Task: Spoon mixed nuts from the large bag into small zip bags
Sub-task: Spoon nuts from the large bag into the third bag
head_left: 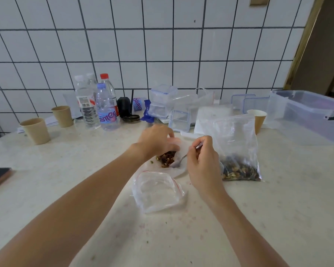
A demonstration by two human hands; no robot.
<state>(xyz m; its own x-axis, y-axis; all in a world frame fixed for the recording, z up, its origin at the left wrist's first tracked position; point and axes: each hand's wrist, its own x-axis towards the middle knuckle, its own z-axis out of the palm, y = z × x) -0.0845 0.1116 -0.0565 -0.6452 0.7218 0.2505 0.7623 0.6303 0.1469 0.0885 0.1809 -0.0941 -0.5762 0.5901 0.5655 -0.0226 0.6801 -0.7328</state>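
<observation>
Fingers of left hand (156, 140) hold small clear zip bag (174, 157) mouth wide; right hand (201, 162), at three o'clock, pinches metal spoon (178, 162) to tip nuts in.

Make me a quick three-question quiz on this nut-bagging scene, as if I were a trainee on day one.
1. True or false: the right hand holds a spoon.
2. Where does the large bag of nuts stand? A) to the right of the right hand B) beside the paper cups on the left C) inside the clear storage bin
3. Fill in: the small zip bag nearest the person holds ____.

Key
1. True: its bowl reaches the nuts in the bag the left hand holds open.
2. A.
3. Nothing: it lies empty on the table.
</observation>
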